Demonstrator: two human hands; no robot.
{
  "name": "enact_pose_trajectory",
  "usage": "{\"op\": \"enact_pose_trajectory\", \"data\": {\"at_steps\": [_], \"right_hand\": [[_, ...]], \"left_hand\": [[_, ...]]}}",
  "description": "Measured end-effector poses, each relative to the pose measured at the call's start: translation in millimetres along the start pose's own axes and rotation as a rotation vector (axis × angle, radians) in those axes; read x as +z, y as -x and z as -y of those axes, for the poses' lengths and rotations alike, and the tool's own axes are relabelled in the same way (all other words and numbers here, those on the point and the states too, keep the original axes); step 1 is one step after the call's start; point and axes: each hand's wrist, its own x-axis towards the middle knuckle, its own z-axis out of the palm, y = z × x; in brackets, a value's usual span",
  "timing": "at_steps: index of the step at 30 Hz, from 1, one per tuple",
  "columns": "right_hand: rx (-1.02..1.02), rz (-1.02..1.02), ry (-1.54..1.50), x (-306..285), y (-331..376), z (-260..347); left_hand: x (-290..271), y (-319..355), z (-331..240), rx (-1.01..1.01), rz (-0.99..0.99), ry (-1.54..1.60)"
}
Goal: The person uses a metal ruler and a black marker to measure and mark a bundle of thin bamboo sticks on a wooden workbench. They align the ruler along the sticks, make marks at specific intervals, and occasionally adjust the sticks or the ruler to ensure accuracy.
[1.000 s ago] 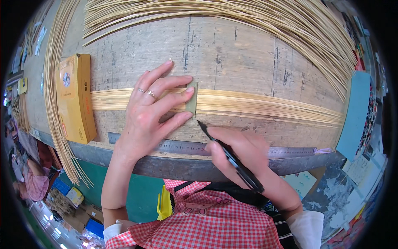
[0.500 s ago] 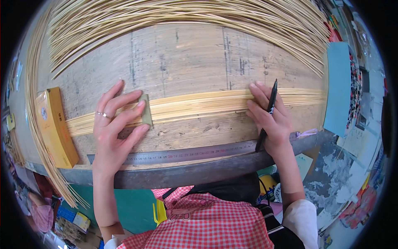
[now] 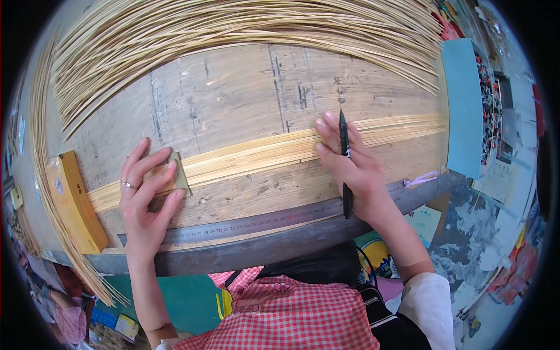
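While the strips (image 3: 262, 154) lie sideways between both hands, the left hand (image 3: 146, 195) presses a block (image 3: 175, 172) flat-open; the right hand (image 3: 353, 166) grips a pen (image 3: 345, 157).

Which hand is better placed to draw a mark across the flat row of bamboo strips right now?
The right hand, probably. It holds the black pen with the tip up over the bamboo strips. The left hand is flat on a small block at the strips' left end.
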Motion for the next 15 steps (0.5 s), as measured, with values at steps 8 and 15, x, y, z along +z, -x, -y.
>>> {"op": "enact_pose_trajectory", "data": {"at_steps": [8,15], "right_hand": [[0.018,-0.098,-0.108,8,1,-8],[0.07,-0.172,-0.114,11,-4,1]], "left_hand": [[-1,1,2,0.008,0.019,-0.035],[2,0,-1,-0.018,-0.023,0.009]]}}
